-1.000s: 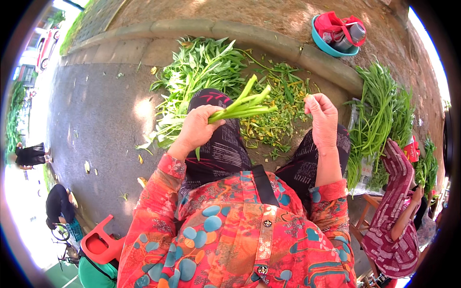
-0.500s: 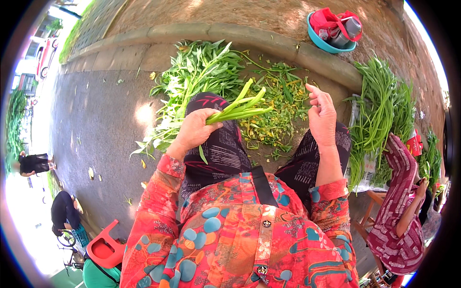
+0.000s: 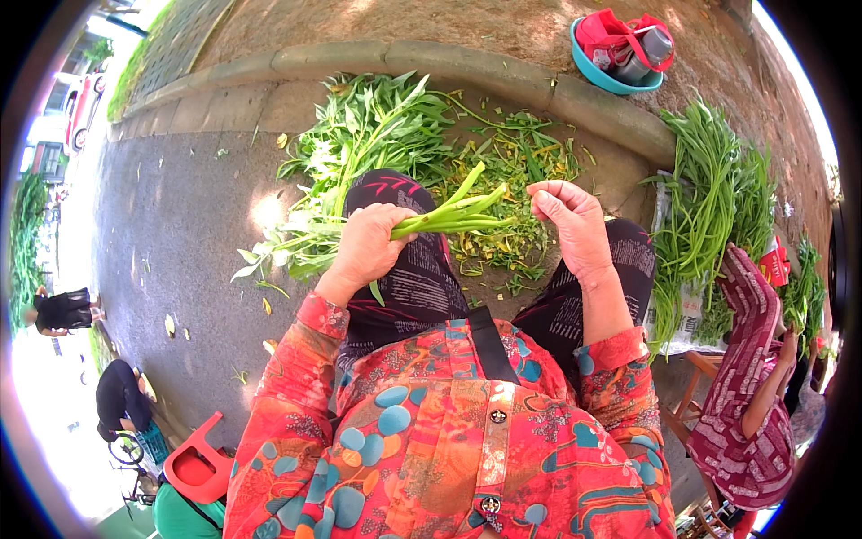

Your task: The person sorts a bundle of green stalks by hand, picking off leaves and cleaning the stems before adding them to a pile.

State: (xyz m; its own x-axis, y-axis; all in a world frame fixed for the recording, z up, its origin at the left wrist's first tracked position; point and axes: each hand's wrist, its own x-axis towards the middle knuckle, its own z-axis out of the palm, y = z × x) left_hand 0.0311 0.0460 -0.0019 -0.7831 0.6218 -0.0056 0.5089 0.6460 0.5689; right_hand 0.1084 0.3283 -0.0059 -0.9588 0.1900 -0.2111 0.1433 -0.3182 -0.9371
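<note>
My left hand (image 3: 371,245) is wrapped round a small bunch of water spinach stems (image 3: 458,216), held above my left knee. The cut ends fan out to the right, and leaves trail from the other side of the fist. Close to those stem ends is my right hand (image 3: 576,232), its fingers curled and the thumb drawn up to the forefinger. Whatever is in that pinch is too small to make out. Beyond my left knee lies a heap of leafy water spinach (image 3: 377,135). Trimmed leaves and yellowed bits (image 3: 512,238) are scattered on the ground between my knees.
On the right, a long-stemmed pile of greens (image 3: 709,198) rests on a white sack (image 3: 687,319). A person in maroon patterned clothes (image 3: 741,422) sits beside it. A blue basin (image 3: 603,79) with a red bag stands past the kerb (image 3: 503,76). A red plastic stool (image 3: 199,463) is lower left.
My right hand has moved left toward the stem ends, and its fingers have curled in. My left hand still grips the bunch, with the stems tilted slightly differently.
</note>
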